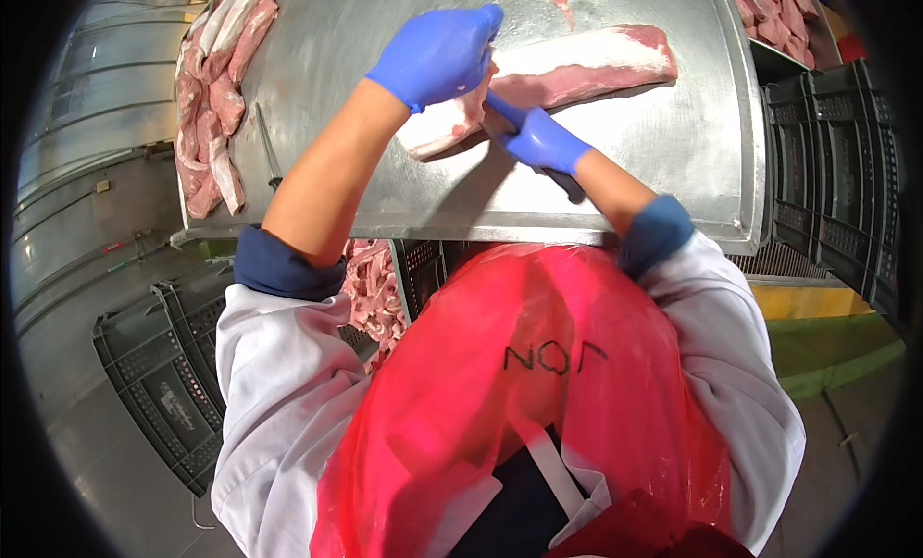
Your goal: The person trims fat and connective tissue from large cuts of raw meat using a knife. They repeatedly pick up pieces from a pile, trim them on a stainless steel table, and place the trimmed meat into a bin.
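Note:
A long piece of pink meat with a white fat layer (596, 60) lies across the metal table. My left hand (435, 56), in a blue glove, is closed over its left part and pulls up a flap of meat beside the fingers. Close to that hand, my blue-gloved right hand (546, 141) grips a knife by its dark handle (565, 185), the index finger stretched forward toward the meat. Most of the blade is hidden by the meat and my hands. A second knife (265, 140) lies on the table to the left, away from both hands.
Several meat strips (213, 106) line the metal table's (673, 188) left edge; a scrap (563, 8) lies at the far side. Cut meat (370, 287) fills a container below the table's near edge. Black crates (832, 164) stand right, another crate (168, 395) lower left. More meat (774, 15) sits far right.

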Motion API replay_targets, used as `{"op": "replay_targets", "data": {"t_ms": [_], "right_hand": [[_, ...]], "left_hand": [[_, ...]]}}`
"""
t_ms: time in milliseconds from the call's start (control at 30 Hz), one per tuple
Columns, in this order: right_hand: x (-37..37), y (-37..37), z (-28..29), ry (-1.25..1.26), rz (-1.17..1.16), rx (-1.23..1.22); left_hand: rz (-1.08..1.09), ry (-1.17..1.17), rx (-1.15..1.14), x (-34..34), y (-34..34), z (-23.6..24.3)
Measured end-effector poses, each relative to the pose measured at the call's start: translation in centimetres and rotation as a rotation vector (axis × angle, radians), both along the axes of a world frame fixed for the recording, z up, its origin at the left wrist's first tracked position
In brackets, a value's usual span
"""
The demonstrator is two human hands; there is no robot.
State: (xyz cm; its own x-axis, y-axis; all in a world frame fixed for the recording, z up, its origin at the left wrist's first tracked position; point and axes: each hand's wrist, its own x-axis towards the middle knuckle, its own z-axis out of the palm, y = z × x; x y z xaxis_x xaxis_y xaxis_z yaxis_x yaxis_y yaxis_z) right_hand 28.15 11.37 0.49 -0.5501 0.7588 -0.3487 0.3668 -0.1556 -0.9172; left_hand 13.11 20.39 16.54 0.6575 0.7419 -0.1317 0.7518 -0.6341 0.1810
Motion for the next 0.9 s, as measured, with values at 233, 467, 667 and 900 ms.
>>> {"op": "replay_targets", "data": {"t_ms": [233,467,667,900], "right_hand": [[-2.2,-5.7,-0.7,0.001,-0.015,0.036],[-9.7,-3.8,0.6,-0.075,-0.120,-0.064],[-13.6,-2.0,-1.3,-0.058,-0.181,0.124],[-13.1,-8.3,0.9,-0.076,-0.075,0.022]], "left_hand": [[0.028,0.005,-0.007,-4.0,-0.8,2.4],[-0.149,-0.342,0.363,-6.9,-1.0,4.4],[-0.226,-0.503,0.400,-8.5,-2.6,7.3],[-0.298,-0.638,0.512,-13.8,-3.2,10.6]]}}
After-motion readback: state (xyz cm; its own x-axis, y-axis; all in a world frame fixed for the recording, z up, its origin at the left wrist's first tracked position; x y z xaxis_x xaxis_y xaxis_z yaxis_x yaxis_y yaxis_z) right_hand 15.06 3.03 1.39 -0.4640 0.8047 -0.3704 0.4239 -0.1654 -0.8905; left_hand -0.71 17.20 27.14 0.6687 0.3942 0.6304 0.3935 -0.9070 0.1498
